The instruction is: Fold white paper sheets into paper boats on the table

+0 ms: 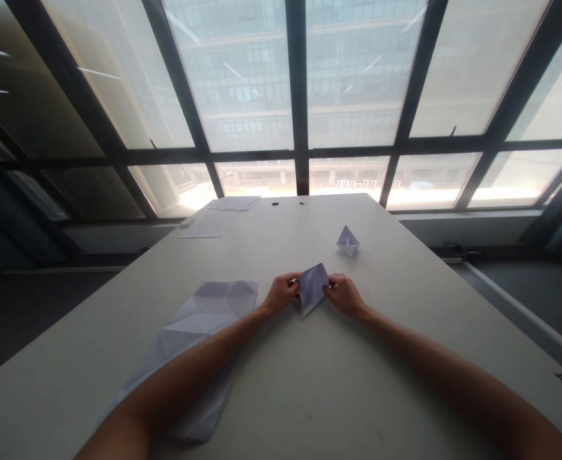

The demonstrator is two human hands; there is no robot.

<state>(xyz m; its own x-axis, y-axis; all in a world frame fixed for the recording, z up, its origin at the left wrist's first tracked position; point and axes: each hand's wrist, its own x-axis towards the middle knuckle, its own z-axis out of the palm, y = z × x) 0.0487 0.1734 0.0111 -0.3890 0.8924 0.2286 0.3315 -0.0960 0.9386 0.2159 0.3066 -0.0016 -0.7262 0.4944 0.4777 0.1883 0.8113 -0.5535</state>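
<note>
A small folded piece of white paper (313, 287), roughly diamond-shaped, is held tilted just above the table by both hands. My left hand (282, 292) pinches its left edge, and on the right edge the thumb and fingers of my right hand (344, 294) are closed. Beyond my right hand stands a folded paper boat (348, 241) with a pointed peak. Under and beside my left forearm lies a large creased sheet of paper (199, 319), partly covered by the arm.
The white table (357, 396) stretches away to tall windows (348, 76) with dark frames. Several flat sheets of paper (206, 225) lie at its far left. Two small dark spots mark the far end. Dark curtains (7, 204) hang at the sides.
</note>
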